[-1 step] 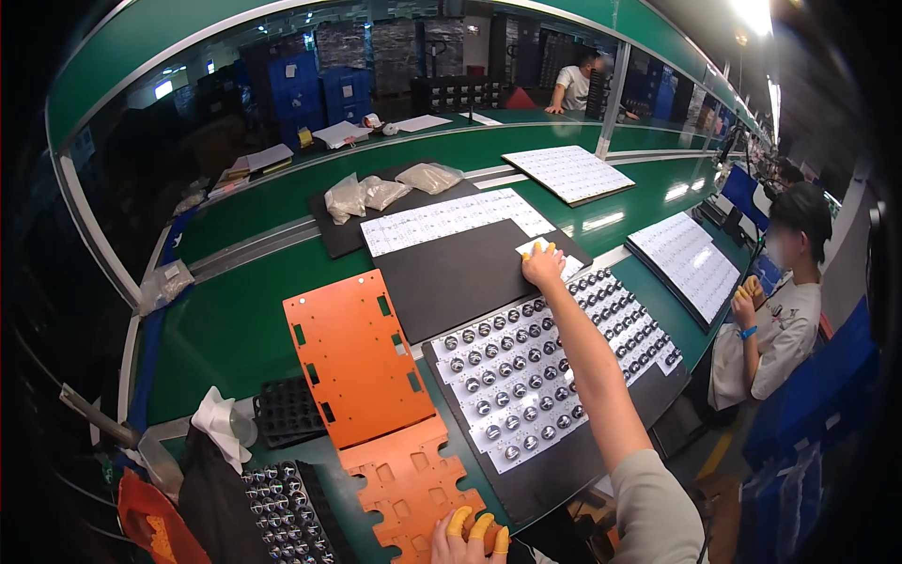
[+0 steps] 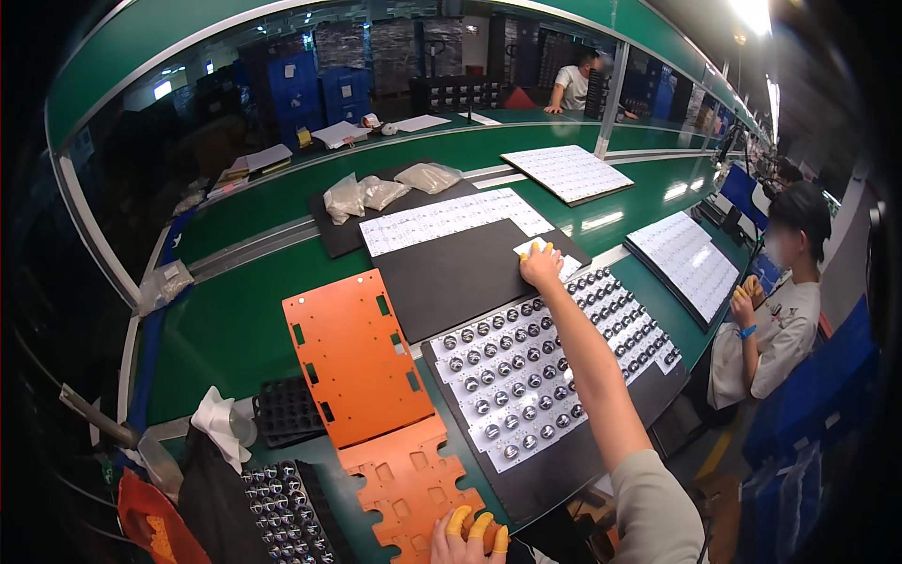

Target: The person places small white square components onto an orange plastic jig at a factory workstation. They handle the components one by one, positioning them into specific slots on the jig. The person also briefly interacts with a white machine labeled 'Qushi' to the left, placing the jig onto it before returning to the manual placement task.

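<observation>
My right hand (image 2: 542, 270), in yellow finger cots, reaches out over a black board (image 2: 442, 282). Its fingers are closed on a small white circuit board (image 2: 569, 269), which shows on both sides of them. Below that forearm lies a white panel (image 2: 564, 381) set with rows of round black lens-like parts. At the lower edge, my left hand (image 2: 465, 540) is curled beside the near end of an orange cut-out plate (image 2: 409, 484); whatever is in its fingers is hidden. A flat orange plate with slots (image 2: 362, 362) adjoins it on the far side.
White circuit panels (image 2: 568, 174) lie farther back, another stack (image 2: 684, 268) to the right. Clear bags (image 2: 385, 193) rest behind the black board. At lower left are a black tray of round parts (image 2: 287, 512) and an empty-looking tray (image 2: 287, 412). A co-worker (image 2: 775, 310) sits at right.
</observation>
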`<state>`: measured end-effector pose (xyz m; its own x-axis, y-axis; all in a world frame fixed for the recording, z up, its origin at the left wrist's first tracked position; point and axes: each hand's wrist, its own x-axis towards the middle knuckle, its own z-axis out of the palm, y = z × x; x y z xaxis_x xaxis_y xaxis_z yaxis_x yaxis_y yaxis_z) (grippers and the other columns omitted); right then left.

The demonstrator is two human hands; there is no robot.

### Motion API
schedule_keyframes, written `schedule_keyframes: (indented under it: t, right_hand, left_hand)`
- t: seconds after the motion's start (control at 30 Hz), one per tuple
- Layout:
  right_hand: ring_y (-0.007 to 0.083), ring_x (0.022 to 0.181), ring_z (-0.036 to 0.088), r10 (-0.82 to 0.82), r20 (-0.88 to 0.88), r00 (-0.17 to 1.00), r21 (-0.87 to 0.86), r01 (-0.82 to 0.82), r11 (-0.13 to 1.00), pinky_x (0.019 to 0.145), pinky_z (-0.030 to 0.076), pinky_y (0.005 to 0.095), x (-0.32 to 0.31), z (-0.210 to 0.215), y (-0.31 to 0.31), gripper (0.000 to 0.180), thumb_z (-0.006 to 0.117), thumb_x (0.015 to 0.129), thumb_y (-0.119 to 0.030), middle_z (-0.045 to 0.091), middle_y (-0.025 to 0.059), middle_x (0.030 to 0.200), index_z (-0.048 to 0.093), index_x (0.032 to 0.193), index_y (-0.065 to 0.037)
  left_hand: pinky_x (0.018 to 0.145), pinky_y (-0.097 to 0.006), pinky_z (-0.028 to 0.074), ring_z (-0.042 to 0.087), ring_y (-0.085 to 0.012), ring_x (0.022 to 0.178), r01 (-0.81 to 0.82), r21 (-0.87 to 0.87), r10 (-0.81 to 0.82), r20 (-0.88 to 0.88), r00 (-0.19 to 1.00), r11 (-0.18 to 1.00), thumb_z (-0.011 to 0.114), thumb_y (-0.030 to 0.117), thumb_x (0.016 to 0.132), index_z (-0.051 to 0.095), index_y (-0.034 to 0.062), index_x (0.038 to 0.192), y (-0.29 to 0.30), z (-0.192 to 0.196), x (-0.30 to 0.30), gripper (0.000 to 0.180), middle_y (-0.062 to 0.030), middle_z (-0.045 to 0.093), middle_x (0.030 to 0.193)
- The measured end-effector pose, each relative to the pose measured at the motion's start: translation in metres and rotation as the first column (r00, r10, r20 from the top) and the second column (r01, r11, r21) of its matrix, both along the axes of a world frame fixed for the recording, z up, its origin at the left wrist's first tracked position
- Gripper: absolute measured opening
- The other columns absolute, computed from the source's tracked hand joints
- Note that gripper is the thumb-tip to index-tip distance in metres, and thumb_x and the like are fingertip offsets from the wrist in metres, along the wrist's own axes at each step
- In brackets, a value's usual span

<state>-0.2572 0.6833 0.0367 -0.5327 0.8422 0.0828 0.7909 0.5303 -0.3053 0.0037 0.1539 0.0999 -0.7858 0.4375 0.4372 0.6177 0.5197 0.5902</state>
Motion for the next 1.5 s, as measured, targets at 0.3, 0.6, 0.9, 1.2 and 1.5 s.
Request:
schedule_keyframes:
  t: [0.3,0.6,0.9,1.2,1.5]
  right_hand:
    - [0.0530,0.147,0.020,0.082,-0.002,0.997,0.008,-0.082,0.997,0.120,0.014,0.0605,-0.006,0.006,-0.048,0.065,0.049,0.099,-0.041,0.024,0.0301,0.160,0.037,0.155,-0.010]
    - [0.0429,0.139,0.037,0.359,-0.065,0.931,0.178,-0.343,0.922,0.117,0.024,0.0585,-0.013,0.007,-0.082,0.060,0.055,0.096,-0.045,0.042,0.0224,0.152,0.049,0.147,-0.015]
    - [0.0404,0.131,0.048,-0.053,-0.003,0.999,0.259,0.052,0.964,0.118,0.019,0.0616,0.025,0.025,-0.025,0.056,0.065,0.088,-0.035,0.054,0.0259,0.136,0.058,0.130,0.000]
    - [0.0378,0.134,0.050,0.154,0.213,0.965,-0.099,-0.135,0.986,0.117,0.022,0.0641,0.080,0.056,0.001,0.066,0.069,0.086,-0.055,0.060,0.0170,0.137,0.063,0.130,-0.006]
    - [0.0344,0.121,0.061,0.133,0.048,0.990,0.046,-0.136,0.990,0.099,0.050,0.0471,0.079,0.038,0.004,0.057,0.073,0.085,-0.050,0.065,0.0138,0.129,0.067,0.129,-0.014]
  left_hand:
    - [0.093,-0.045,0.051,0.060,-0.0356,0.110,-0.008,-0.003,0.008,-0.032,0.999,1.000,0.079,0.020,0.078,0.071,0.0119,0.103,-0.001,0.000,0.001,0.028,-0.0114,0.064,0.119]
    - [0.094,-0.044,0.050,0.060,-0.0354,0.110,0.017,0.003,-0.017,-0.044,0.999,1.000,0.078,0.019,0.080,0.070,0.0117,0.104,-0.003,0.001,0.000,0.027,-0.0113,0.064,0.119]
    - [0.093,-0.044,0.050,0.060,-0.0348,0.110,0.030,0.022,-0.028,-0.068,0.997,0.999,0.078,0.019,0.080,0.070,0.0114,0.103,-0.001,0.001,0.000,0.025,-0.0112,0.064,0.119]
    - [0.093,-0.043,0.051,0.061,-0.0333,0.109,-0.009,0.035,0.010,-0.052,0.999,0.999,0.077,0.018,0.080,0.070,0.0102,0.102,-0.001,0.000,0.000,0.024,-0.0098,0.065,0.118]
    - [0.094,-0.044,0.051,0.060,-0.0335,0.110,-0.009,0.034,0.011,-0.062,0.998,0.999,0.077,0.019,0.081,0.070,0.0102,0.102,-0.002,0.001,-0.001,0.024,-0.0096,0.065,0.117]
